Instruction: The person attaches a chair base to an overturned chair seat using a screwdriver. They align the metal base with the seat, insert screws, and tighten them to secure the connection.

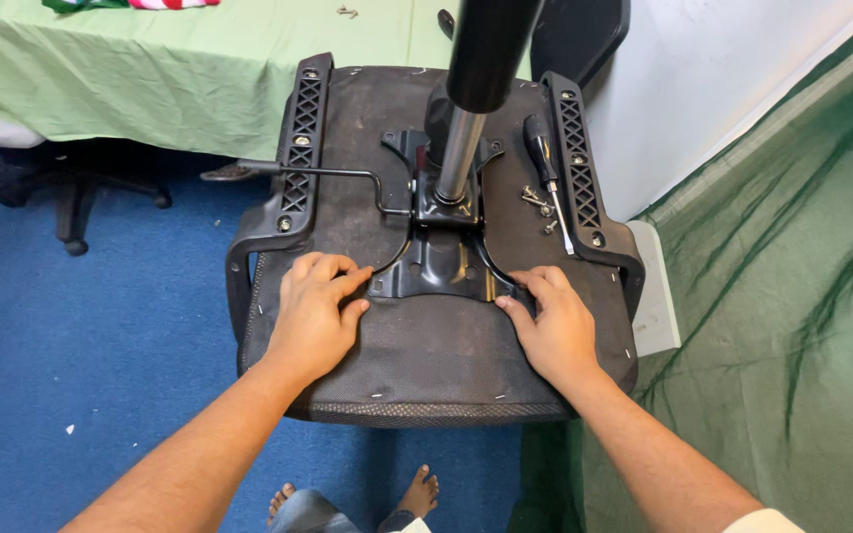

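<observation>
Head view shows my left hand lying flat on the underside of the upside-down office chair seat, fingers bent a little and close together, with the fingertips touching the left edge of the black metal seat plate. I am not pinching anything with it. The plate sits in the middle of the seat, with the shiny gas lift post standing up out of it and the thin height lever sticking out to the left. If I push the plate sideways, I think its holes may slide off the holes in the seat, and then the screws would not go in. The post is tall and heavy, so it could tip the plate. A screwdriver and some loose screws lie just right of the post, near the right armrest bracket. A bump of the seat could make the screws roll off onto the blue carpet. My right hand rests on the plate's right edge, fingers together and curled, holding nothing; a finger could get caught under the metal.
</observation>
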